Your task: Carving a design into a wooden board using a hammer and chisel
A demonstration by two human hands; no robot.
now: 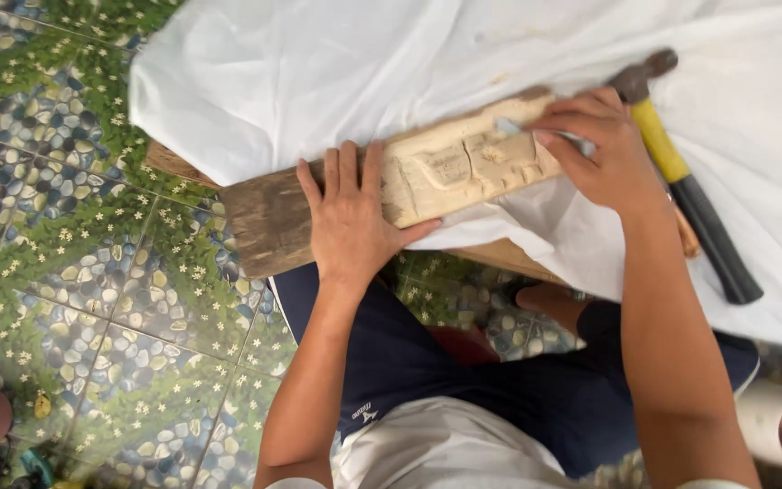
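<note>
The wood plank [391, 186], pinned flat by the open left hand [348, 222], could slip on the white sheet [319, 72] overhanging the table's edge if the right hand [595, 149], closed on a small tool, is pushed hard.

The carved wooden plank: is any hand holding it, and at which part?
The left hand lies flat on the carved wooden plank near its middle, pressing, not gripping. The right hand pinches a small tool at the carved end; the tool is mostly hidden.

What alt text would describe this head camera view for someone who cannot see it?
A person's left hand presses flat on a carved wooden plank lying over a white cloth, while the right hand holds a small tool to the carving. A yellow-handled hammer lies beside it.
</note>
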